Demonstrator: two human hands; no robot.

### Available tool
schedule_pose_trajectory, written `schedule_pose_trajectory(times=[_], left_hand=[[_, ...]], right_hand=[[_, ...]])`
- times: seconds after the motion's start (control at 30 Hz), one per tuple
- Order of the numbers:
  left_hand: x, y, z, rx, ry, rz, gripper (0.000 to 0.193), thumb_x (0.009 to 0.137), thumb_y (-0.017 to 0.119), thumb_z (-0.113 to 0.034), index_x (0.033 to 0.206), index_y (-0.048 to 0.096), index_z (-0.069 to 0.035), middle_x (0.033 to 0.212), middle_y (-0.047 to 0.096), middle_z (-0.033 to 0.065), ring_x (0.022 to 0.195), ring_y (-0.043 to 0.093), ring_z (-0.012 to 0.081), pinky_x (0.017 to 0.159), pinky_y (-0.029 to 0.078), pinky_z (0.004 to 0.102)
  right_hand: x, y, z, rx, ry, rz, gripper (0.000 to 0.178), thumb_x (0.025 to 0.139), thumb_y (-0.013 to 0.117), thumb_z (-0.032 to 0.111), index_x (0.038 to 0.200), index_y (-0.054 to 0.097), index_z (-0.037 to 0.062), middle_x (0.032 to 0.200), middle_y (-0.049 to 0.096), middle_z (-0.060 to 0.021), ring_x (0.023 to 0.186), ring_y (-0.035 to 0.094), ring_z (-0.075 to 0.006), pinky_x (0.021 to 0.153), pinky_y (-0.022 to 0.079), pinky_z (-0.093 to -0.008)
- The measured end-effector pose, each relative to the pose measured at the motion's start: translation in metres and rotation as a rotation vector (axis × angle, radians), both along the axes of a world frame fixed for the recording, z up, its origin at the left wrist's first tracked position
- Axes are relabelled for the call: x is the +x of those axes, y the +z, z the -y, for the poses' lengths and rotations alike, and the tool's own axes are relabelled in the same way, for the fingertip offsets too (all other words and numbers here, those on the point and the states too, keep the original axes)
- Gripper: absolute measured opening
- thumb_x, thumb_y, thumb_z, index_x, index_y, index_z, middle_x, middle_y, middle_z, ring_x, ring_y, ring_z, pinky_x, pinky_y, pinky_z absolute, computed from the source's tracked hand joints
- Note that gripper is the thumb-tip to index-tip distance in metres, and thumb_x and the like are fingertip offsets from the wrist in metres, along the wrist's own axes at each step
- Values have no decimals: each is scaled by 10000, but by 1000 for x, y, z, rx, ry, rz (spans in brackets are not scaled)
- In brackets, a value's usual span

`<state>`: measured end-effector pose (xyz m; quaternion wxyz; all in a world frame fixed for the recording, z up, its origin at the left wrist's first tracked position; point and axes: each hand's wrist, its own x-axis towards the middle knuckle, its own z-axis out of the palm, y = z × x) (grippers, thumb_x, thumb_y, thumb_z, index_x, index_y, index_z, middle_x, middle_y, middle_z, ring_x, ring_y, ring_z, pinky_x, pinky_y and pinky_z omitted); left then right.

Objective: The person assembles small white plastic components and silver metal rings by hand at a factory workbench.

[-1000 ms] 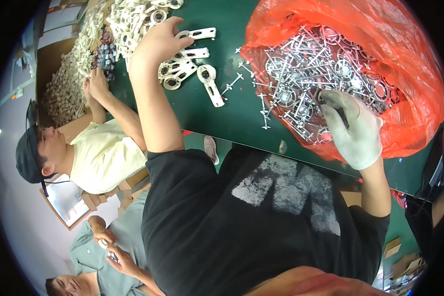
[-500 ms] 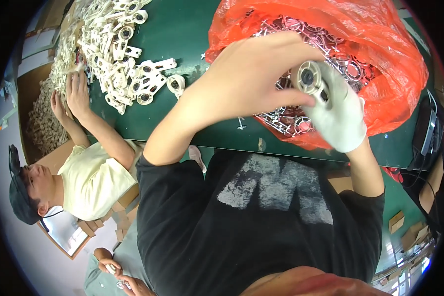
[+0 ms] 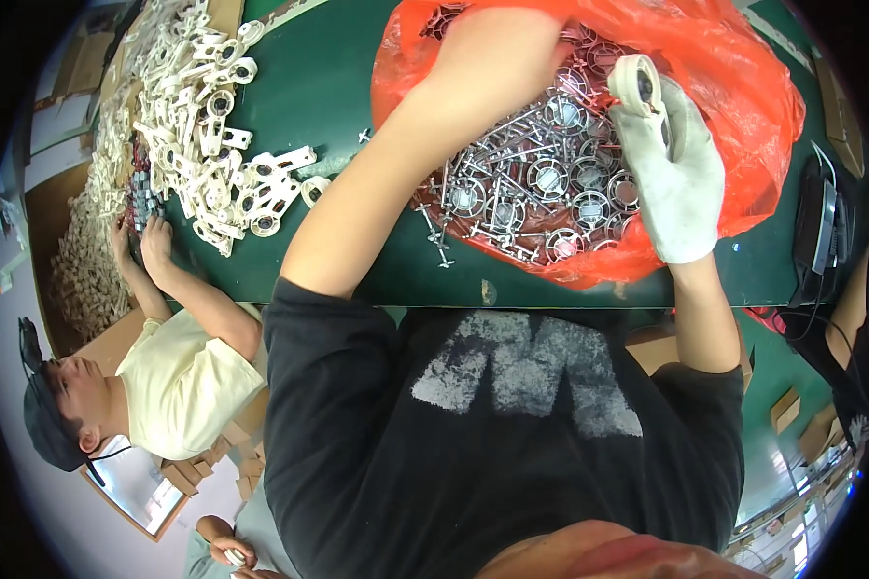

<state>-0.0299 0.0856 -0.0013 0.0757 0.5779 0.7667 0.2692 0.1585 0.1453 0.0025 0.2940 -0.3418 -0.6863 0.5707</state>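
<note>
My left hand (image 3: pixel 512 53) is bare and reaches over the far left part of an open red plastic bag (image 3: pixel 768 135). Its fingers are blurred and mostly hidden, so what they touch does not show. Shiny metal parts with round caged heads and thin stems (image 3: pixel 547 180) fill the bag. My right hand (image 3: pixel 681 183) wears a whitish glove and is closed on a cream plastic part (image 3: pixel 620 82), a ring-headed piece with a dark centre. That part is held up above the right side of the bag, its ring end pointing away from me.
Many similar cream parts (image 3: pixel 188 159) are heaped on the green table (image 3: pixel 309 96) at left. A co-worker (image 3: pixel 188 386) has both hands by that pile, near small grey and red pieces (image 3: pixel 145 193). A black device with cables (image 3: pixel 819 227) lies at the right edge.
My left hand has left the cream part and moved away from me over the bag. My right hand keeps the part and has shifted slightly away. More metal parts show.
</note>
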Motion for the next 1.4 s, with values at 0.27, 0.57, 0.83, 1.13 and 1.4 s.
schedule_pose_trajectory(times=[0.27, 0.57, 0.83, 1.13, 1.4], left_hand=[[12, 28, 55, 416, -213, 62, 324, 805, 714, 43, 1110, 718, -65, 1026, 738, 83, 853, 717, 191, 751, 567, 303], [44, 0, 76, 233, -247, 54, 524, 744, 592, 88, 1234, 677, -77, 1290, 641, 98, 1060, 672, 301, 862, 558, 387], [39, -9, 79, 275, -209, 179, 600, 726, 832, -119, 1296, 656, -60, 1307, 668, 108, 1142, 659, 293, 956, 529, 370], [30, -9, 77, 417, -349, 163, 532, 727, 812, -70, 1237, 673, -6, 1188, 726, 127, 1059, 708, 290, 871, 573, 364], [42, -10, 75, 581, -477, -40, 467, 728, 796, -36, 1178, 683, 25, 1124, 743, 150, 1022, 701, 325, 833, 582, 364]], right_hand=[[8, 15, -4, 202, 297, 561, 352, 864, 739, 371, 1132, 729, 142, 865, 744, -97, 775, 740, -246, 733, 572, -326], [9, 8, 3, 413, 372, 522, 331, 840, 732, 307, 1144, 726, 176, 849, 739, -98, 784, 736, -269, 658, 580, -350], [8, 7, 7, 545, 348, 521, 344, 823, 768, 314, 1112, 737, 131, 841, 744, -89, 774, 743, -250, 650, 593, -336], [11, 3, 11, 501, 362, 455, 344, 819, 777, 282, 1115, 723, 115, 906, 748, -98, 796, 746, -238, 683, 584, -317], [16, 13, -8, -328, 715, 296, 333, 892, 713, 274, 1107, 676, 22, 782, 678, -74, 739, 665, -146, 699, 530, -313]])
